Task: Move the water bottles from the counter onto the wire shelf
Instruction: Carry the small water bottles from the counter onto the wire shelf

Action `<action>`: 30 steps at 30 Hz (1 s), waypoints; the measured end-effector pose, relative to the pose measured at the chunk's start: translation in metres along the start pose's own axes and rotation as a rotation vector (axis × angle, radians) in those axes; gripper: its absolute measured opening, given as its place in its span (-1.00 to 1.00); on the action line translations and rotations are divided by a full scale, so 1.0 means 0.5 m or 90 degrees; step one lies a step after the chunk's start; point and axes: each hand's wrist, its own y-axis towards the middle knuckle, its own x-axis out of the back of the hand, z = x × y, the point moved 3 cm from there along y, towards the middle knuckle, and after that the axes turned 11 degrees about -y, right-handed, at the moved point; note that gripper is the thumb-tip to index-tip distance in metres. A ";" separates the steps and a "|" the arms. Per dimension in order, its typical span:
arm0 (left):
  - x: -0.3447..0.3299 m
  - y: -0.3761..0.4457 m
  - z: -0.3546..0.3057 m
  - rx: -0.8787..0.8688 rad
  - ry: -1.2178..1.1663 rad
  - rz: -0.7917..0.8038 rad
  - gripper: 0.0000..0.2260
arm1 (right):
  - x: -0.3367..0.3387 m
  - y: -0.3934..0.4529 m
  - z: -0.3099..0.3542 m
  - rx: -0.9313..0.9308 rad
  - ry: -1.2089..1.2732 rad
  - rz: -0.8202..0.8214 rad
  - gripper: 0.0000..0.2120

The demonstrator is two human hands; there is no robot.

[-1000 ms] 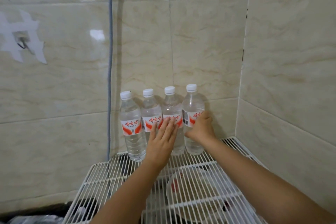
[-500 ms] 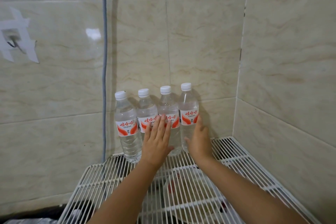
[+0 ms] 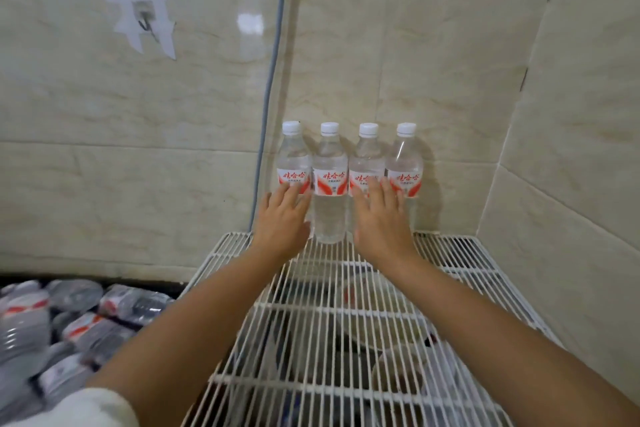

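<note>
Four bottles (image 3: 349,180) stand in a row at the far edge of the shelf (image 3: 346,308), both hands (image 3: 282,222) (image 3: 381,222) with straight fingers, holding nothing; next probably more bottles (image 3: 69,322) from lower left.

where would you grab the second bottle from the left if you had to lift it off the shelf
Grip the second bottle by its neck, just under the white cap, coming from above. It stands upright, and neighbours appear to touch both sides of its body, leaving no room for fingers there. Both hands are open.
</note>
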 end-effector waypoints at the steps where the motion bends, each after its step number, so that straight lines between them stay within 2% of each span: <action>1: 0.011 -0.016 0.028 0.026 0.020 0.000 -0.49 | 0.005 0.002 0.027 0.028 -0.003 0.015 -0.43; 6: 0.074 -0.132 0.188 0.183 0.056 0.021 -0.54 | 0.029 0.021 0.187 0.120 0.026 0.069 -0.49; 12: 0.179 -0.354 0.406 0.379 0.048 -0.012 -0.60 | 0.068 -0.007 0.457 0.264 0.109 0.018 -0.60; 15: 0.206 -0.471 0.518 0.437 0.059 -0.030 -0.58 | 0.076 -0.039 0.612 0.304 0.140 0.028 -0.65; 17: 0.218 -0.548 0.590 0.447 0.068 -0.040 -0.51 | 0.068 -0.068 0.724 0.318 0.163 0.058 -0.67; 21: 0.216 -0.694 0.718 0.505 0.075 0.013 -0.65 | 0.012 -0.123 0.918 0.332 0.180 0.134 -0.69; 24: 0.193 -0.807 0.809 0.562 0.067 0.081 -0.65 | -0.058 -0.171 1.037 0.349 0.148 0.221 -0.66; 26: 0.181 -0.878 0.868 0.593 0.053 0.083 -0.65 | -0.104 -0.204 1.108 0.355 0.136 0.273 -0.68; 28: 0.168 -0.933 0.906 0.626 0.002 0.078 -0.60 | -0.143 -0.237 1.160 0.370 0.129 0.312 -0.69; 30: 0.152 -0.973 0.943 0.659 -0.061 0.055 -0.44 | -0.181 -0.262 1.212 0.377 0.143 0.345 -0.67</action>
